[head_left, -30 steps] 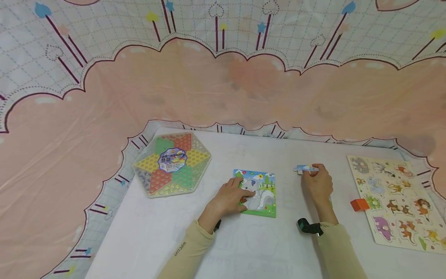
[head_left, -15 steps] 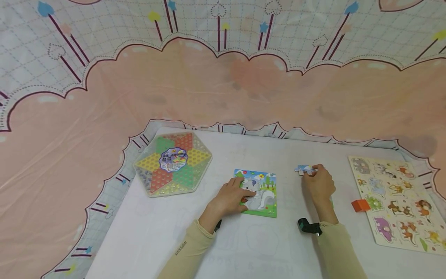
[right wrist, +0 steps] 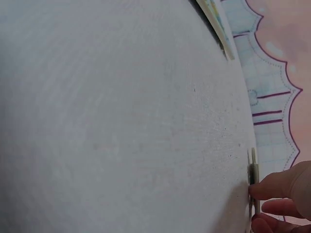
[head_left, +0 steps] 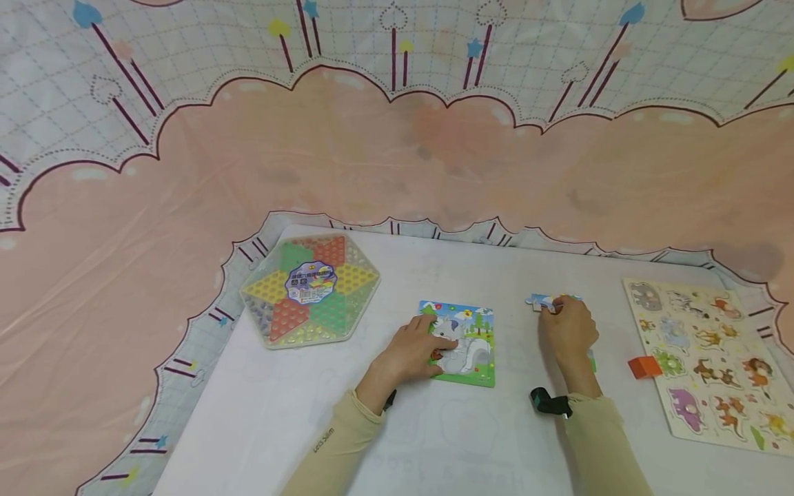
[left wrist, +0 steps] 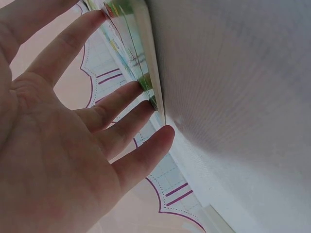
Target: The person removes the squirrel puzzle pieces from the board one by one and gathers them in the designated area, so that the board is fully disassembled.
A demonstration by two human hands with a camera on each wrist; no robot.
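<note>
My left hand (head_left: 414,350) rests with fingers spread on the left side of a small square jigsaw puzzle (head_left: 474,358), which pictures a grey-white animal with a bushy tail. In the left wrist view, the fingertips of the left hand (left wrist: 73,131) lie along the edge of the puzzle (left wrist: 146,63). Further right, my right hand (head_left: 569,334) pinches a blue jigsaw piece (head_left: 538,301) between thumb and fingers. The right wrist view shows the right hand (right wrist: 284,194) gripping the thin piece (right wrist: 256,170) edge-on, low over the table. A bit of green shows beside the right wrist, mostly hidden by the hand.
A hexagonal Chinese checkers set (head_left: 310,289) lies at the left of the white table (head_left: 459,441). On the right is a wooden animal peg puzzle (head_left: 713,365), with an orange block (head_left: 645,367) at its left edge. A patterned cloth (head_left: 397,158) hangs behind the table.
The right hand has shifted slightly, and more blue now shows beyond its knuckles. The left hand stays on the puzzle. The head view has drifted a little.
</note>
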